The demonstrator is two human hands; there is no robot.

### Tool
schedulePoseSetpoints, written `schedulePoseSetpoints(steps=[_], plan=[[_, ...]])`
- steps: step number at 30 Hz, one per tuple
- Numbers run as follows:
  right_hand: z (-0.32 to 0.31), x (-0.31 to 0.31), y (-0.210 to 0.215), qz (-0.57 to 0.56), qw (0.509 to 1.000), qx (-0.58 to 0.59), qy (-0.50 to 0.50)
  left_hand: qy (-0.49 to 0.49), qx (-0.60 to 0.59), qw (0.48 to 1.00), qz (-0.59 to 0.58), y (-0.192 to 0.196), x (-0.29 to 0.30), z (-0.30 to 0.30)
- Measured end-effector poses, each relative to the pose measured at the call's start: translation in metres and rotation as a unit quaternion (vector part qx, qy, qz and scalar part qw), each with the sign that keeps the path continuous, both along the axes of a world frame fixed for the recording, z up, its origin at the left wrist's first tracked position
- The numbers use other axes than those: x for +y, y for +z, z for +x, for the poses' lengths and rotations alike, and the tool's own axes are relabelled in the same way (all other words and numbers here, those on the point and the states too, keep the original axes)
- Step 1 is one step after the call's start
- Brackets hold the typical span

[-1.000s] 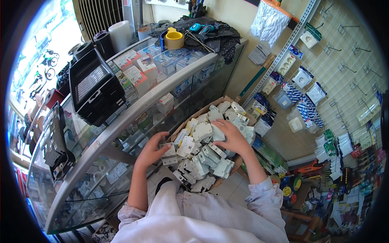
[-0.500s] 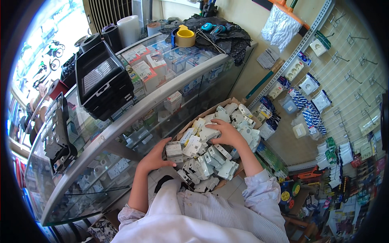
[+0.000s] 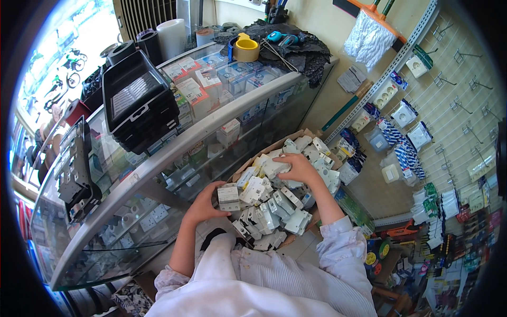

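Note:
A heap of white circuit breakers (image 3: 272, 206) fills an open cardboard box (image 3: 248, 162) in front of me. My left hand (image 3: 205, 203) curves round a pale circuit breaker (image 3: 228, 195) at the heap's left edge, thumb below and fingers above. Farther back, my right hand (image 3: 301, 170) reaches over the heap. Its fingers and thumb are closed on a white block-shaped circuit breaker (image 3: 272, 167) near the top. Part of each grip is hidden by the hand itself.
A glass display counter (image 3: 179, 137) runs along the left, bearing stacked black trays (image 3: 140, 100) and a roll of yellow tape (image 3: 246, 48). On the right, a pegboard wall (image 3: 449, 105) carries hooks and packaged sockets. A mop (image 3: 369, 39) hangs at the back.
The view has shifted slightly. Both hands stay at nearly the same places on the heap; the right fingers have shifted slightly on the white circuit breaker.

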State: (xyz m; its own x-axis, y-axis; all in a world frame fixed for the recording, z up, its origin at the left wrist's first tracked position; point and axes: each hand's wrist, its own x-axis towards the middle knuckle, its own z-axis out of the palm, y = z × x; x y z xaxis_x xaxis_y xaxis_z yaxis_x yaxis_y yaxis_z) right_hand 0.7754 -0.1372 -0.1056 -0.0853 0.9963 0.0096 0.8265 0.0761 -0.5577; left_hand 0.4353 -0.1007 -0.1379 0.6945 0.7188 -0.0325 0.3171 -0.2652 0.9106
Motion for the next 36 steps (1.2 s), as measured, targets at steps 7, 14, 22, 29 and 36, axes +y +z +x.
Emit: schedulePoseSetpoints(steps=[7, 14, 22, 29, 36], plan=[[0.047, -0.001, 0.018, 0.014, 0.994, 0.05, -0.1, 0.044, -0.024, 0.999, 0.01, 0.002, 0.001, -0.008], [0.052, 0.005, 0.015, 0.01, 0.992, -0.04, -0.118, 0.156, -0.065, 0.985, -0.031, 0.0, 0.003, -0.015], [0.056, 0.02, -0.002, -0.075, 0.982, -0.086, -0.153, 0.166, -0.094, 0.982, -0.009, 0.0, 0.002, -0.021], [0.061, 0.033, -0.002, -0.157, 0.969, -0.165, -0.092, 0.184, -0.127, 0.975, -0.008, -0.006, 0.004, -0.025], [0.029, 0.024, 0.021, -0.199, 0.932, -0.258, -0.159, 0.216, -0.133, 0.967, -0.009, -0.009, 0.007, -0.033]])
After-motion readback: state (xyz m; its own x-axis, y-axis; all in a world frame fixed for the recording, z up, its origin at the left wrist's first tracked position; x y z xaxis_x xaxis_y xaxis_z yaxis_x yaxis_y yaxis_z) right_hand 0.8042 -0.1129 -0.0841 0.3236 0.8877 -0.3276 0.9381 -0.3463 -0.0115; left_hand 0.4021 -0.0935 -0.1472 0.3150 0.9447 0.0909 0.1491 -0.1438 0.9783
